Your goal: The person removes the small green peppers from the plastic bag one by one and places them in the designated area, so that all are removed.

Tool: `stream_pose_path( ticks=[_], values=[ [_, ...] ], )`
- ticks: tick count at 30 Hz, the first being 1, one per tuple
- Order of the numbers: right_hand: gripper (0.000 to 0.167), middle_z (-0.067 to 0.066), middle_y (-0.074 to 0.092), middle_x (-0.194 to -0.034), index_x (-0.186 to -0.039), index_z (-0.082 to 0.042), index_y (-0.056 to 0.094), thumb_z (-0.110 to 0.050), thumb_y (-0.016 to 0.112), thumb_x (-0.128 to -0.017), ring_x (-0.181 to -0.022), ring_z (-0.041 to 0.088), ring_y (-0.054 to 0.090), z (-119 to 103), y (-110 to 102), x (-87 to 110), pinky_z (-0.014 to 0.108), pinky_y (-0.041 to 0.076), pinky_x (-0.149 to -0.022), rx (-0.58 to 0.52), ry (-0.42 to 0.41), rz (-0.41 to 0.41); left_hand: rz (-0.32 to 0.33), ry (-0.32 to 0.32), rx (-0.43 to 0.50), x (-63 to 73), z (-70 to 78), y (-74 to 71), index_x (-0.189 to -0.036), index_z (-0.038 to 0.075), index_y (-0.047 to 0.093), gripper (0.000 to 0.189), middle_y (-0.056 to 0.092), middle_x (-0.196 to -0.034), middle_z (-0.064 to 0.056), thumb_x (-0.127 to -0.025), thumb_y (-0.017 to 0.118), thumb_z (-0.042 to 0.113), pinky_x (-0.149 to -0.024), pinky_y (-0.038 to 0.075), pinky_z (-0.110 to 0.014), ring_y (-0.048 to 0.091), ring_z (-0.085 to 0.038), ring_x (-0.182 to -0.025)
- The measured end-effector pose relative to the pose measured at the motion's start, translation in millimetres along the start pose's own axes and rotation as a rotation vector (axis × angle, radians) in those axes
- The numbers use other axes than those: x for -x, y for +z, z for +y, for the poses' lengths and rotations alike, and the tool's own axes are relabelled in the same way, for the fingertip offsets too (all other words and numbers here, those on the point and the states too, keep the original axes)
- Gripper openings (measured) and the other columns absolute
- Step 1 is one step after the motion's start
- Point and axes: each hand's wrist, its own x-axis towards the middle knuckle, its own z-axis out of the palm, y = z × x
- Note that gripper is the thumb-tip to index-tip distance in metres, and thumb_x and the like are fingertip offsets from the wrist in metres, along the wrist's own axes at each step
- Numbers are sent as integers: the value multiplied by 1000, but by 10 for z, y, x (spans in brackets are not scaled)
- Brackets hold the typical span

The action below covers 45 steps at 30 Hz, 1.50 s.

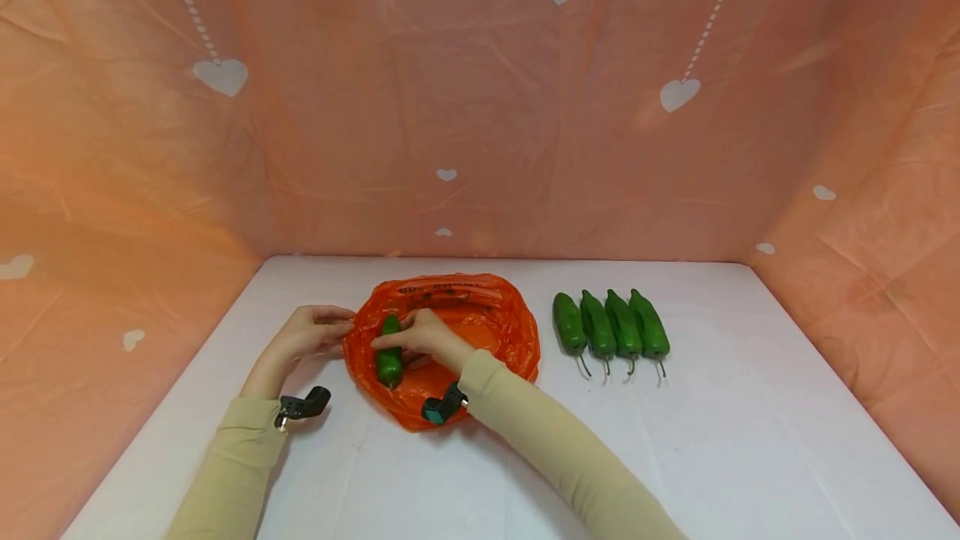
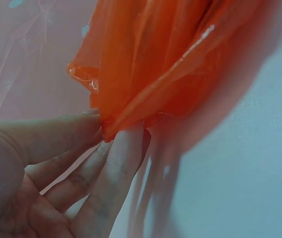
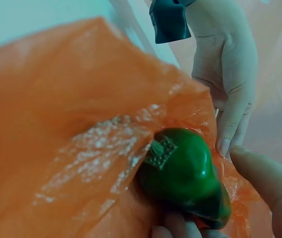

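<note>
An orange-red plastic bag lies spread open on the white table. At its left edge, the left hand pinches the rim; in the left wrist view the gathered bag corner sits between thumb and fingers. Inside the bag's left part, the right hand holds a long green pepper, thumb on one side and fingers on the other. The right wrist view shows that pepper stem end toward the camera, fingers below it and the bag's film around it.
Several green peppers lie in a row right of the bag, stems toward the person. The white table is walled by a peach cloth with white hearts. Each wrist carries a small black camera.
</note>
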Motion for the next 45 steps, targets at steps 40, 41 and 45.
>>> stream_pose_path(
  ticks=[40, 41, 45],
  values=[
    [23, 14, 67, -93, -99, 4, 63, -14, 69, -86, -79, 25, 67, 35, -339, 34, 38, 58, -70, -179, -3, -241, 8, 3, 48, 31, -50, 21, -126, -15, 50, 40, 62, -110, -25, -95, 58, 9, -75, 57, -38, 69, -24, -83],
    [25, 14, 66, -94, -101, 4, 61, -14, 70, -86, -80, 25, 67, 38, -353, 30, 39, 58, -70, -195, -5, -233, 9, 2, 46, 33, -52, 20, -126, -15, 50, 40, 62, -111, -25, -95, 58, 9, -75, 57, -38, 69, -24, -83],
    [37, 15, 61, -100, -112, 5, 53, -13, 71, -85, -82, 26, 66, 51, -396, 24, 39, 58, -71, -243, -17, -196, 14, -9, 40, 26, -63, 18, -128, -14, 49, 40, 61, -113, -26, -96, 57, 9, -76, 57, -39, 68, -26, -87]
  ],
)
